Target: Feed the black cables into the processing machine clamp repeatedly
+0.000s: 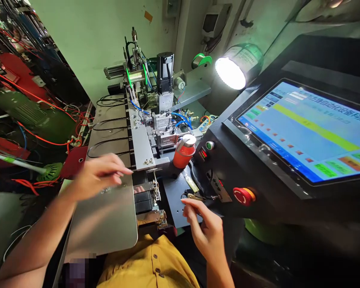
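My left hand [103, 174] hovers over the bare metal plate [108, 220], its index finger pointing right toward the black slots with metal clamps [154, 190]. Its fingers are bent together, and anything between them is too small to make out. My right hand [204, 222] is above the dark plate [174, 200] at the front, thumb and index finger close together near a small brass-coloured tool [195, 197]. Whether that hand holds something cannot be seen. Between and beyond the hands stands a red cup [183, 156] with a silver top.
A black console with a lit screen [306, 128] and a red stop button [244, 196] fills the right. A bright lamp [231, 73] shines at the back. Metal cylinders [165, 130] and a wire spool [137, 77] stand ahead. Black cables [111, 127] cross the left plate.
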A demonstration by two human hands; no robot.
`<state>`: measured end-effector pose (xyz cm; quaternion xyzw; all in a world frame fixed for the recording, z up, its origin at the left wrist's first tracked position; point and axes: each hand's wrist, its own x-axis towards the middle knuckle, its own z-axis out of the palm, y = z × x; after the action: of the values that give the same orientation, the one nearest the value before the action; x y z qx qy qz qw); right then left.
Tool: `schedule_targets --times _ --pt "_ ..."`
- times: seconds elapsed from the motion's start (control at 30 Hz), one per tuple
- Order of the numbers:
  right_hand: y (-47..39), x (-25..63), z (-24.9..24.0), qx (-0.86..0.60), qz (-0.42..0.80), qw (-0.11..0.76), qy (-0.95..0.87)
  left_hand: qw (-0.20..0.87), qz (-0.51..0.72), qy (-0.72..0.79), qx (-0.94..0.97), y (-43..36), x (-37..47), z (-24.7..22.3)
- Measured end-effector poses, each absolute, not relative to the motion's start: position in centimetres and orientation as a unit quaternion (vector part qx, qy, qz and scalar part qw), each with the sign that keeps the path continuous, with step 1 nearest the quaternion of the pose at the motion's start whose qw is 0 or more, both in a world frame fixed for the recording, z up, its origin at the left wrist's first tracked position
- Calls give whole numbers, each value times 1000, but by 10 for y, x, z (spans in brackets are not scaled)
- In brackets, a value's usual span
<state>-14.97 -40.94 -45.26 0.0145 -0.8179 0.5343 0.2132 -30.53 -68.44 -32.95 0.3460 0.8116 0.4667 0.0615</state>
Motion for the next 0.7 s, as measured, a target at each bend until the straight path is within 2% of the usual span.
schedule_targets --times 0.03,0.1,0.2,0.33,0.5,0.57,0.7 --pt "-413 -153 -451 22 561 179 -808 133 442 796 392 -660 -296 -343" --pt "-423 -158 -449 31 608 120 -784 184 433 795 384 -624 -277 -368" --pt "-437 -166 -450 15 654 101 -750 162 440 820 329 -602 -257 -394" --pt "-442 -177 -454 -23 679 105 -726 133 427 837 314 -604 -253 -407" --pt "-434 -183 -452 16 695 18 -719 152 384 836 361 -606 -251 -401" --pt "-439 -183 -453 11 693 79 -717 160 417 830 335 -603 -247 -400" --pt "-469 -182 -461 -4 618 337 -710 201 525 790 244 -596 -236 -407"
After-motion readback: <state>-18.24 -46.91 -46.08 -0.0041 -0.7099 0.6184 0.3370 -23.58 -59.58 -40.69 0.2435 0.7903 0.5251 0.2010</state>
